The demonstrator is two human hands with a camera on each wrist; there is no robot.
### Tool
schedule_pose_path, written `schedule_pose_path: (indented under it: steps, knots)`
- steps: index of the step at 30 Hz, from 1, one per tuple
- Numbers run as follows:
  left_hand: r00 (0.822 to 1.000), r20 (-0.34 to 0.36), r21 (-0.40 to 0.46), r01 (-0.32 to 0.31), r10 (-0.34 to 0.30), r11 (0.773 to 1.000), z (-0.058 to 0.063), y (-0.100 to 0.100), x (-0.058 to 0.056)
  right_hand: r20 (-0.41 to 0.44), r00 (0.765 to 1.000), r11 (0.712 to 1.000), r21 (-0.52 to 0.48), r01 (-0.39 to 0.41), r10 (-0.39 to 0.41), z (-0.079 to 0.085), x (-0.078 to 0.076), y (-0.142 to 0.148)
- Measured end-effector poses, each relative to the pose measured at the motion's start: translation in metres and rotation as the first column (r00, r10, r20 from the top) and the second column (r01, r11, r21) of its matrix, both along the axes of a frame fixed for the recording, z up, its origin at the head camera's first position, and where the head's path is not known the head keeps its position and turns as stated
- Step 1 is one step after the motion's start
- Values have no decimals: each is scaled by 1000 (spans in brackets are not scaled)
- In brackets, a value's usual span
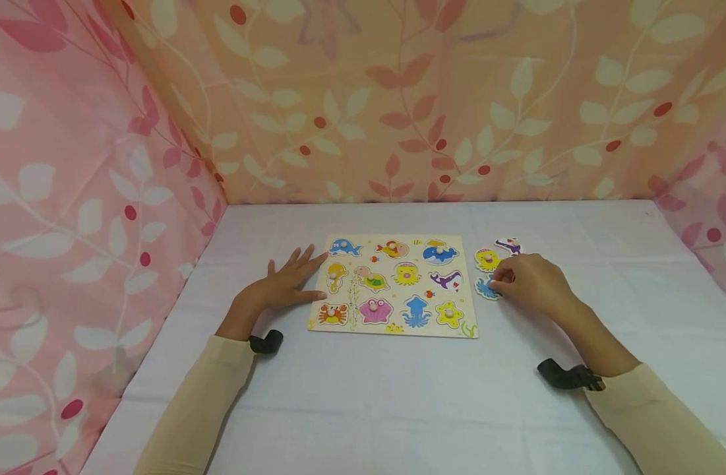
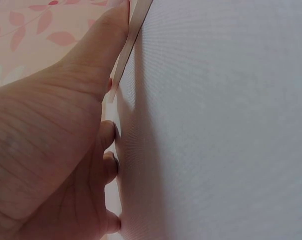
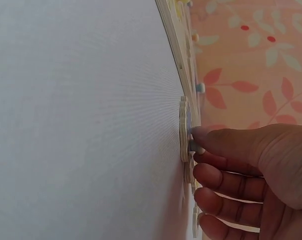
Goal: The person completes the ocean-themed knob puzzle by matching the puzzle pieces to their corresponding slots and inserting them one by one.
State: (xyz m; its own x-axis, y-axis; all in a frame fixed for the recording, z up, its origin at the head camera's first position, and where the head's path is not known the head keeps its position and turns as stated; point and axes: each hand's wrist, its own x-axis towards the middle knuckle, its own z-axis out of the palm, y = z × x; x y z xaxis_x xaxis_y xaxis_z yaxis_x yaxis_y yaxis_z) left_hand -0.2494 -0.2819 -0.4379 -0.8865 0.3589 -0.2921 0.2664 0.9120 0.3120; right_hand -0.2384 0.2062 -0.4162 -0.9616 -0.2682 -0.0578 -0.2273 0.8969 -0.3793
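Five digits of the left hand (image 1: 288, 280) are spread on the white cloth (image 1: 392, 396), with nothing gripped, and the left edge of the wooden puzzle board (image 1: 398, 293) is met by the thumb. Since the board is steadied from one side only, it could be swivelled or slid if its right end were pushed. On the board, raised knobs are seen on the seahorse piece (image 1: 335, 276), the crab piece (image 1: 333, 313) and others; were a sleeve or finger dragged across them, pieces could be tipped out. No knob is seen on the squid picture (image 1: 416, 311) or the purple whale picture (image 1: 447, 281).

Just beyond the board's right edge, the yellow octopus piece (image 1: 486, 259) is laid loose behind the blue squid piece (image 1: 486, 288), whose small knob (image 3: 194, 146) is pinched between thumb and forefinger. Whether the squid piece is lifted clear of the cloth cannot be told. With so little held, it could be twisted or dropped if the fingertips slipped. The purple whale piece (image 1: 508, 246) is placed very near the right hand (image 1: 531, 284), so both loose neighbours could be knocked askew by the remaining curled fingers if the hand were swept across low.
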Motion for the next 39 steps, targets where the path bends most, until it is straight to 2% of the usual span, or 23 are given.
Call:
schedule_pose_path:
  steps: [7,13,26,39]
  knots:
    - [1000,0,1,-3,3,1000,0,0,0,1,996,996,-18,91,-91,-2,2,-2]
    - [1000,-4,-2,-2,2,1000,-2,0,-1,-4,994,993,-39,110,-110,-4,3,-3]
    - [1000,-2,-8,12,-12,1000,1,0,0,-38,999,1000,0,9,-9,9,2,5]
    - [1000,0,-6,4,-4,1000,3,1,1,-38,999,999,-33,-16,15,16,5,2]
